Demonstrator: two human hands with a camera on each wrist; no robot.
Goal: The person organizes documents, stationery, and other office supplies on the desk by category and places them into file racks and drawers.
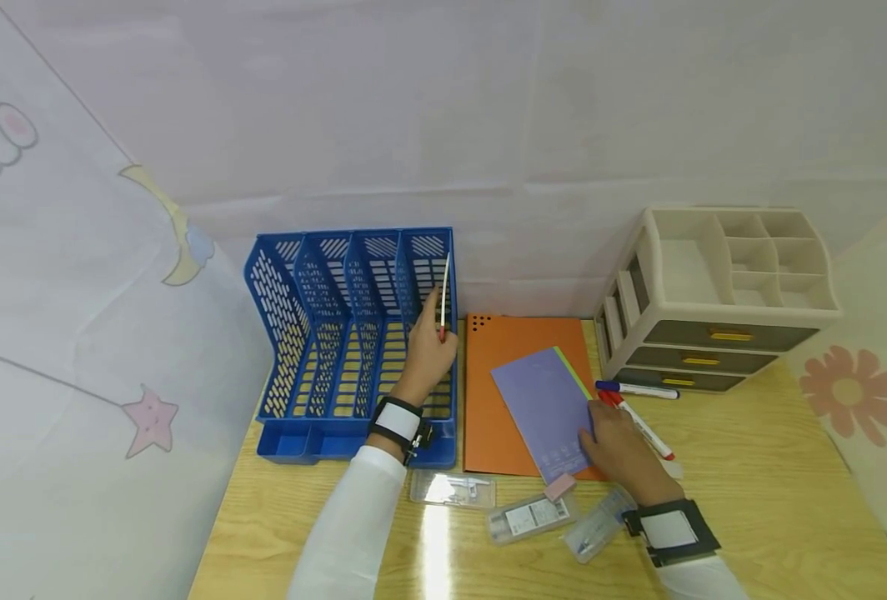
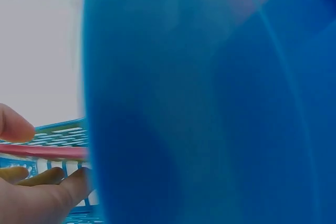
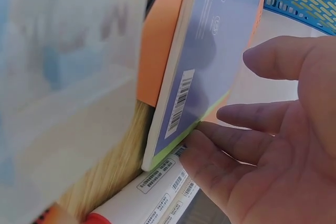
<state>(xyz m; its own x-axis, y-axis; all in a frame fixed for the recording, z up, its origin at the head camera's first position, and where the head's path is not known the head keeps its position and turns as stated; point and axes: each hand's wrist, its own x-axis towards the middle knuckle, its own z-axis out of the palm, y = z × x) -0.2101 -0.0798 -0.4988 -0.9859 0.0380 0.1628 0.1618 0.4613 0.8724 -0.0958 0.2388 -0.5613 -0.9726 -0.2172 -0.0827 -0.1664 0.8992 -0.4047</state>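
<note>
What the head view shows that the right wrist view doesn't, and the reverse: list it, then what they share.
Head view only: the pink eraser, the divided top of the cream drawer unit and the printed flower on the backdrop.

Right wrist view only: a barcode on the purple notebook, and the palm side of the right hand.

Both: that hand at the notebook's edge, the orange folder and the blue rack, partly cut off in the wrist view.

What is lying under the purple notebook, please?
Under the purple notebook, an orange folder shows around its edges. Whatever else may lie directly beneath the notebook is covered and cannot be seen.
</note>
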